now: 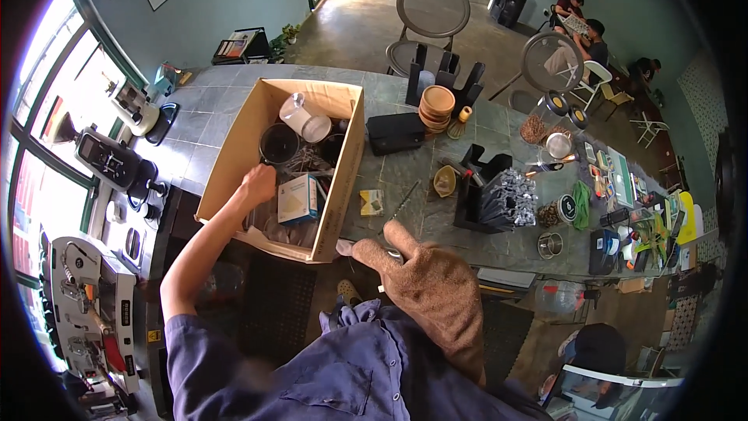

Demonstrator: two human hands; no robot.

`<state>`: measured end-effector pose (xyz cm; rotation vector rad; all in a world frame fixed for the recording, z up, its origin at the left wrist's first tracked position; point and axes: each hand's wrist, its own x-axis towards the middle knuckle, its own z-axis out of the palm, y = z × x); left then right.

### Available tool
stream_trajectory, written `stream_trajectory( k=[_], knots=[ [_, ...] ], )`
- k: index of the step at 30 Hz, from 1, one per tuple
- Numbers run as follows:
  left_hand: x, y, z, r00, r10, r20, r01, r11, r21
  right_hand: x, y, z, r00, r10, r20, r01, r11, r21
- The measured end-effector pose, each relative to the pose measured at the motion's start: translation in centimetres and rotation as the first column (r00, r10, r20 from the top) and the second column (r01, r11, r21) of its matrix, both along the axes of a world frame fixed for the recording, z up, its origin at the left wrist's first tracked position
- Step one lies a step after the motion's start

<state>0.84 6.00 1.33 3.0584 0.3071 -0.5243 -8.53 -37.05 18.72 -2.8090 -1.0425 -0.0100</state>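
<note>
My left hand (259, 185) reaches into a large open cardboard box (343, 187) on the counter, its fingers curled down. Whatever they hold, if anything, is hidden. Just beyond it stands a dark round glass container (279, 144), with a clear glass jar (305, 118) tilted behind. A small white, blue and yellow carton (298, 199) lies to the right of the hand, above clear plastic items. A brown towel (436, 288) covers my right arm and hand near the counter's front edge. A bit of shiny metal shows at its fold; the fingers are hidden.
A small yellow-and-white packet (372, 203) lies right of the box. Further along are a black case (395, 133), stacked wooden bowls (436, 107) and a black holder with silver packets (502, 199). A grinder (109, 157) stands left. A person in a dark cap (596, 349) is at lower right.
</note>
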Motion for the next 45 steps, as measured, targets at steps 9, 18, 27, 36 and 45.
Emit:
stream_trajectory(
  k=[9, 18, 27, 36, 45],
  knots=[
    [2.4, 2.4, -7.3, 0.949, -0.305, 0.085, 0.25, 0.887, 0.388, -1.8, 5.1, -2.1, 0.999, -0.031, -0.024, 0.029, 0.998, -0.062],
    [2.3, 3.4, -7.5, 0.883, -0.437, 0.172, 0.356, 0.861, 0.362, -3.0, 6.8, -2.4, 0.995, -0.088, -0.046, 0.083, 0.992, -0.095],
    [-3.5, 0.6, 4.9, 0.954, -0.293, -0.06, 0.299, 0.92, 0.254, -3.3, 7.3, -2.5, 0.985, -0.132, -0.111, 0.115, 0.983, -0.145],
    [-14.9, -3.2, 13.9, 0.876, 0.058, 0.479, 0.082, 0.96, -0.266, -2.7, 10.4, -2.7, 0.995, -0.081, -0.064, 0.064, 0.97, -0.234],
    [-18.2, -11.4, 12.3, 0.882, 0.272, 0.384, 0.194, 0.533, -0.824, -3.0, 14.6, -5.7, 0.844, -0.512, -0.157, 0.533, 0.831, 0.157]
  ],
)
